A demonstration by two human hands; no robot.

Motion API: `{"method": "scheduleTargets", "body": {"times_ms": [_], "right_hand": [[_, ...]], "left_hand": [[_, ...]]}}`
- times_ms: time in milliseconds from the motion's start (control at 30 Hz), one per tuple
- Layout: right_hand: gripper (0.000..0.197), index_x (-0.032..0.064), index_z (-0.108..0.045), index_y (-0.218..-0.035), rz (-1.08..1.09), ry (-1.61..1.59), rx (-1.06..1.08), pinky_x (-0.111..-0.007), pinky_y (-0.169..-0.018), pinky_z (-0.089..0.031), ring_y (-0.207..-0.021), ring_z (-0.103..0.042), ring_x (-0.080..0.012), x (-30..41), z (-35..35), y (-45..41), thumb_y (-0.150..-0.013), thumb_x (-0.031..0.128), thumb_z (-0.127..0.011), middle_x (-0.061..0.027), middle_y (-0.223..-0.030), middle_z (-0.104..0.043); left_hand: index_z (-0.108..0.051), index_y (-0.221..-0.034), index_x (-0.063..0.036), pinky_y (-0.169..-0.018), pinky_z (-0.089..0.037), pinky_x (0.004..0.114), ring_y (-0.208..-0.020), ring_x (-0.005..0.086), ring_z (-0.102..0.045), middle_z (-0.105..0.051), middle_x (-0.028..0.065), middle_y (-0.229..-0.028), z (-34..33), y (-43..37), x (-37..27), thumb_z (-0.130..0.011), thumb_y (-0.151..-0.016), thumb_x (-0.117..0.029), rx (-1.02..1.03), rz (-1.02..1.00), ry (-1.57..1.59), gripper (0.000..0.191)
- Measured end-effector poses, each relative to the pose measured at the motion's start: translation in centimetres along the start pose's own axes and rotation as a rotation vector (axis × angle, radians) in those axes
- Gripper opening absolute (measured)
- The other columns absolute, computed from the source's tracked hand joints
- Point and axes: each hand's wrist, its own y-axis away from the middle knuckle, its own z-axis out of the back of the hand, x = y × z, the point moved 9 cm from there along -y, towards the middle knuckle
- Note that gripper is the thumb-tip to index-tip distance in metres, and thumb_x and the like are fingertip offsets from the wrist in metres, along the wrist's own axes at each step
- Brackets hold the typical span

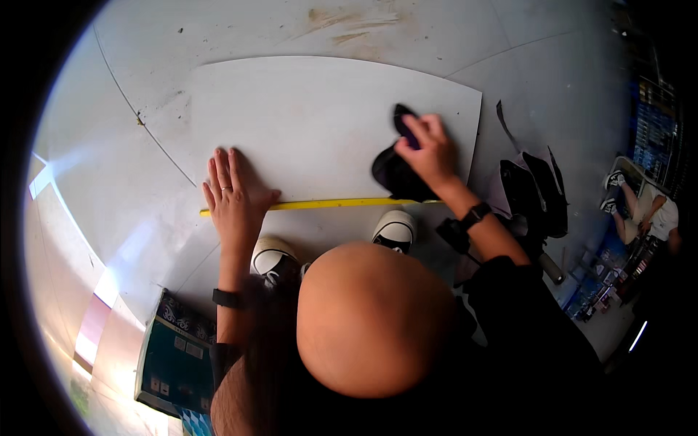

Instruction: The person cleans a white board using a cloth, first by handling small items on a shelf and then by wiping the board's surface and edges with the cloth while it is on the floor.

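A large white board (327, 125) lies flat on the floor, a thin yellow strip (327, 204) along its near edge. My left hand (232, 191) rests flat, fingers spread, on the near left corner of the board and across the strip. Over the right part of the board, my right hand (428, 147) grips a dark, blurred object (403, 128), its kind not clear. Below it a black soft item (401, 174), perhaps a pouch or cap, lies on the board; whether the two are joined I cannot tell.
An open black and grey bag (531, 191) stands right of the board, a dark cylinder (551, 268) below it. At the lower left is a dark green box (177, 354). My shoes (395, 229) are close to the strip. A person (654, 218) sits at the far right.
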Motion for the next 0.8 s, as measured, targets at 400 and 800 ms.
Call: {"method": "scheduleTargets", "body": {"times_ms": [400,800], "right_hand": [[0.025,0.0159,-0.064,-0.092,0.346,-0.066,-0.014,-0.042,-0.067,-0.054,-0.087,-0.061,-0.0282,17.6,-9.0,-6.7,-0.069,0.02,-0.074,-0.0071,-0.096,-0.057],[0.033,0.0052,-0.072,-0.109,-0.472,0.443,-0.249,-0.044,-0.073,-0.053,-0.084,-0.062,-0.034,-13.0,7.8,3.8,-0.08,0.02,-0.071,-0.0133,-0.094,-0.058]], "left_hand": [[-0.017,-0.159,-0.0104,-0.12,-0.02,0.054,-0.153,0.0321,-0.017,-0.018,0.0138,-0.165,-2.1,-0.9,-1.3,-0.082,-0.07,-0.048,0.055,-0.036,-0.018,0.117],[-0.018,-0.16,-0.015,-0.12,-0.02,0.055,-0.153,0.0308,-0.016,-0.019,0.0098,-0.166,-1.5,-1.7,-2.2,-0.085,-0.07,-0.037,0.088,-0.059,-0.014,0.114]]}}
